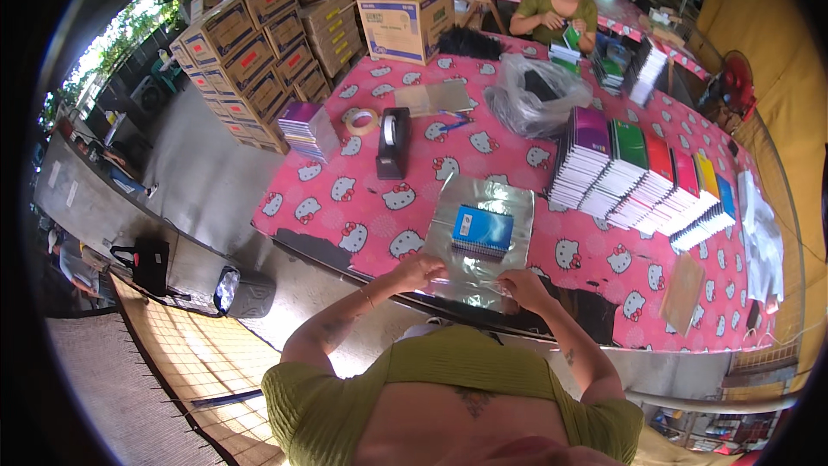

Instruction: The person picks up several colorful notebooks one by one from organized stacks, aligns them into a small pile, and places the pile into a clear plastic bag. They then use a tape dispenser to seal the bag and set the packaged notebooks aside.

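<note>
A clear plastic bag [515,200] lies flat near the table's front edge, with a blue spiral notebook [483,229] on or inside it; I cannot tell which. My left hand [420,272] pinches the bag's near left corner. At the near right corner, my right hand [523,287] has its fingers closed on the same plastic. Between both hands the near end of the bag is stretched over the table edge. Beyond it stands a black tape dispenser [393,143] with a roll of clear tape.
Several notebook stacks [604,168] in different colours stand to the right, and a purple notebook stack [309,131] at the left. A crumpled plastic bag [539,95], a tape roll [361,121] and an open carton [405,22] lie farther back. A co-worker [561,9] handles notebooks across the table.
</note>
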`<action>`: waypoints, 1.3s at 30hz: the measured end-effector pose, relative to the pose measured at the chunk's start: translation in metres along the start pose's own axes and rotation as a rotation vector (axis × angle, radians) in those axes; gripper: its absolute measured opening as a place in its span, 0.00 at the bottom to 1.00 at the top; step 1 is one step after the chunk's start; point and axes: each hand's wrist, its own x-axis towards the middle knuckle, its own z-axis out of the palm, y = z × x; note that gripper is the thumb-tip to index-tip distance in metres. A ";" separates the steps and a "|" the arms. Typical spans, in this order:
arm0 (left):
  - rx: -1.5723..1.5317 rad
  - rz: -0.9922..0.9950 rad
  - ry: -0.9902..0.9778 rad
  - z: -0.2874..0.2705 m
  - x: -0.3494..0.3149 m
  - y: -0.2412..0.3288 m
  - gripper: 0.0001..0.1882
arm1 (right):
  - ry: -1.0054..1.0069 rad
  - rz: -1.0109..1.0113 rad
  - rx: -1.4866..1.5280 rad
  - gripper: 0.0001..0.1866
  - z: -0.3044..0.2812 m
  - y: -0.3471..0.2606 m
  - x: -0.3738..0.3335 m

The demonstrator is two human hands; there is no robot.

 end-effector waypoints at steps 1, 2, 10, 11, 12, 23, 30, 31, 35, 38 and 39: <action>0.008 0.037 0.008 -0.003 0.001 0.005 0.07 | 0.025 0.025 0.007 0.09 0.000 -0.002 0.000; 0.070 0.053 -0.025 -0.007 0.001 0.006 0.06 | 0.044 -0.018 -0.001 0.09 0.000 -0.003 0.002; 0.086 -0.101 -0.110 -0.013 0.018 0.015 0.11 | 0.105 -0.049 -0.050 0.10 0.003 0.004 0.002; 0.079 -0.117 -0.180 -0.015 0.020 0.017 0.12 | 0.134 -0.061 -0.071 0.11 0.008 0.007 0.002; -0.051 -0.180 -0.201 -0.014 0.019 0.017 0.12 | 0.159 -0.078 -0.092 0.13 0.013 0.004 0.005; 0.118 -0.198 -0.181 -0.008 0.011 0.002 0.09 | 0.249 -0.100 -0.384 0.27 0.024 -0.026 0.001; 0.259 0.032 0.125 -0.025 0.023 0.021 0.10 | 0.386 -0.006 -0.030 0.17 -0.006 0.007 0.030; 0.367 0.019 0.057 -0.031 0.028 0.015 0.11 | 0.360 0.013 0.027 0.15 -0.015 0.014 0.035; -0.138 -0.115 0.384 -0.043 0.049 -0.026 0.11 | 0.373 0.177 0.616 0.07 -0.029 0.033 0.055; -0.396 -0.261 0.348 -0.039 0.064 -0.043 0.11 | 0.333 0.161 0.920 0.06 -0.019 0.056 0.063; -0.477 -0.360 0.305 -0.036 0.066 -0.041 0.10 | 0.326 0.217 0.928 0.06 -0.018 0.056 0.062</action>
